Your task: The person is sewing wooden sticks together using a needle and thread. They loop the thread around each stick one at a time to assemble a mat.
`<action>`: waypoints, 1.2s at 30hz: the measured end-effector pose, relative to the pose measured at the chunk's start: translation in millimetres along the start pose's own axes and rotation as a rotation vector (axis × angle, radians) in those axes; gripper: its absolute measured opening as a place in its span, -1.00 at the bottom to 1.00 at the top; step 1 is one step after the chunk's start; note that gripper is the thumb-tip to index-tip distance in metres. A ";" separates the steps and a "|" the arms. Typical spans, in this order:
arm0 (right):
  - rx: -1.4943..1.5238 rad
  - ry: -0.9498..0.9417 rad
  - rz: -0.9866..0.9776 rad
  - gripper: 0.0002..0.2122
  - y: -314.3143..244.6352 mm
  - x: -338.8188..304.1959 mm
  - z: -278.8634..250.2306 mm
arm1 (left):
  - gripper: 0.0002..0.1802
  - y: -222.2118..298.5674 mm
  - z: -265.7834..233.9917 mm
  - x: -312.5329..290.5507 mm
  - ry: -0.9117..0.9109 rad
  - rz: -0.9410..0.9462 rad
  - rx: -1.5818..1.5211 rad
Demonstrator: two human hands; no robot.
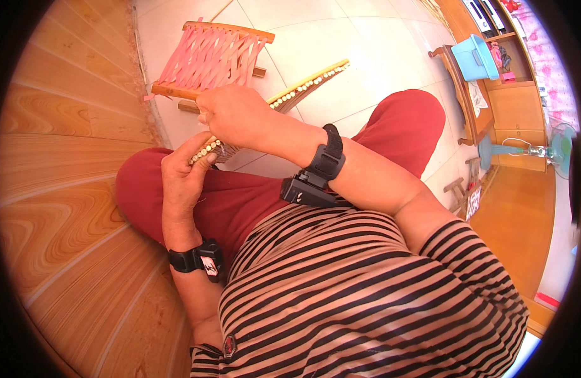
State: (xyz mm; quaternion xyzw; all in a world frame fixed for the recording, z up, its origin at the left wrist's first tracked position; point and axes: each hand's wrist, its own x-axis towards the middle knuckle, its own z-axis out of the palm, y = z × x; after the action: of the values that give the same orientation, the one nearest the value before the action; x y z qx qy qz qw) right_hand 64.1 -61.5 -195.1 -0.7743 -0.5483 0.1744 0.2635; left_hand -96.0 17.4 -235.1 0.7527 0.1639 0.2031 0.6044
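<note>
A long, flat panel (309,85) extends from my lap out over the floor, seen nearly edge-on. Pale round ends, like cut stalks, line its edge. My left hand (183,176) is closed on the near end of this panel, thumb against the row of round ends. Just above and to the right, my right hand (234,113) is closed in a fist over the panel's edge. Whatever its fingers pinch is hidden. Part of the panel passes behind my right hand and wrist.
A low stool with a pink strap seat (208,57) stands just beyond my hands. Wooden panelling (70,183) runs close along my left. Rightward are a wooden bench (457,94), a blue plastic bin (476,58), a fan (560,151) and a wooden cabinet (517,113).
</note>
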 end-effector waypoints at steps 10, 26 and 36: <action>1.427 0.045 0.304 -0.83 24.6 40.5 -96.6 | -0.58 -9.2 22.3 -22.1 -0.300 0.017 0.001; 0.149 0.461 0.501 -0.80 220.0 -90.5 -116.3 | -0.66 1.5 -6.5 -8.0 -0.281 -0.025 -0.055; 0.330 -0.249 0.448 -0.84 67.7 -69.5 -138.1 | -0.69 6.2 0.3 -13.4 -0.225 0.082 0.040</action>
State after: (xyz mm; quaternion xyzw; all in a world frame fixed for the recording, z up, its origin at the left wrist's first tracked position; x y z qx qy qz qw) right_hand 169.0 -174.4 -126.5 -0.7954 -0.3565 0.4082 0.2716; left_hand -107.4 9.2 -230.5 0.7887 0.0681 0.1383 0.5951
